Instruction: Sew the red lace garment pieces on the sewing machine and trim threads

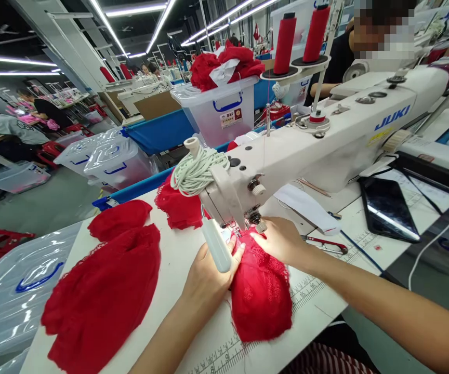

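A red lace bra cup (261, 296) lies under the needle of a white sewing machine (310, 135), its rounded end towards me. My left hand (211, 272) grips the cup's left edge close to the presser foot, thumb and forefinger on the fabric. On the other side, my right hand (281, 240) holds the cup's upper right edge; its thumb shows, while part of its fingers is hidden behind the machine head. A pale paddle-shaped lever (217, 246) hangs in front of my left fingers. More red fabric pieces (111, 296) lie on the table to the left.
A red-handled cutter (328, 245) and a dark phone (388, 208) lie right of my right hand. A coil of pale cord (199, 169) hangs on the machine head. Red thread cones (285, 44) stand above. Clear plastic bins (220, 114) and people stand beyond.
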Demonstrator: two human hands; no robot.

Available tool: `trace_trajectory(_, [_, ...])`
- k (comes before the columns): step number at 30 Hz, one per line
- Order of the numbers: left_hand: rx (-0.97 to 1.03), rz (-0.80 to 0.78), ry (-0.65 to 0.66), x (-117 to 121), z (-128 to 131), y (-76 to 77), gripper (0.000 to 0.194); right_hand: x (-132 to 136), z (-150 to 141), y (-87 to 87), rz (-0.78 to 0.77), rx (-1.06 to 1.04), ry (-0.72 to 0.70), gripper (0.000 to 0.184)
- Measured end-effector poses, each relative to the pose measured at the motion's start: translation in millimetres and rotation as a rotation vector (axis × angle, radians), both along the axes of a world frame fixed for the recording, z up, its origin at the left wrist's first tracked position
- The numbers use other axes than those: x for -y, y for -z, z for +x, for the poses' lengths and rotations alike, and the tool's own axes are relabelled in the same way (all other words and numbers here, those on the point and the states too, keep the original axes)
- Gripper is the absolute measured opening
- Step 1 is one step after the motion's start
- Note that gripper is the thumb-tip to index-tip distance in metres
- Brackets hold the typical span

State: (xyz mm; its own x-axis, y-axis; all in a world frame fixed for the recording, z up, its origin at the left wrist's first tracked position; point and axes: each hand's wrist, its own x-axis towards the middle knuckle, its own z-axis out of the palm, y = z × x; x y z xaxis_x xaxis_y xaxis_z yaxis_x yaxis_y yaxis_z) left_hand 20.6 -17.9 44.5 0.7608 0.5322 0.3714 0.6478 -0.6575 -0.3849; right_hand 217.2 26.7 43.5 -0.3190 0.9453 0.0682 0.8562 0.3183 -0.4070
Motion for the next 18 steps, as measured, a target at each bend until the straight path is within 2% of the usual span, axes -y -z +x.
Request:
trace_trajectory(4, [-0.046,-0.101,-0.066,17.1,10.5,-3.4,0.048,3.7,7.9,-18.8,-0.085,0.006,-0.115,0.015])
trace_trajectory(7, [0.112,-0.364,-0.095,35.1,15.4,-12.1,0.050,13.2,15.7,-34.8,-0.152,-0.018,-0.220,0.019])
trace_trajectory(9, [0.416,-0.648,-0.205,47.7,16.6,-20.3,0.036,28.1,16.9,-40.7,-0.168,-0.069,-0.228,0.017])
trace_trajectory(10, [0.619,-0.846,-0.283,53.5,16.9,-24.4,0.029,38.4,15.5,-40.8,-0.163,-0.129,-0.211,0.014])
trace_trajectory(11, [0.840,-1.062,-0.354,58.6,17.2,-28.1,0.029,50.1,12.6,-38.8,-0.138,-0.191,-0.186,0.012])
trace_trajectory(13, [1.245,-1.448,-0.423,65.9,18.4,-33.6,0.043,74.9,3.5,-29.2,-0.061,-0.324,-0.288,0.009])
trace_trajectory(15, [1.511,-1.638,-0.411,69.6,20.1,-35.7,0.045,96.7,-7.1,-15.9,0.092,-0.335,-0.411,0.012])
trace_trajectory(17, [1.614,-1.683,-0.406,70.5,21.1,-34.8,0.032,110.8,-14.6,-4.7,0.290,-0.286,-0.489,0.019])
trace_trajectory(18, [1.632,-1.704,-0.412,70.3,20.9,-33.6,0.025,114.5,-16.1,-1.3,0.332,-0.285,-0.511,0.020])
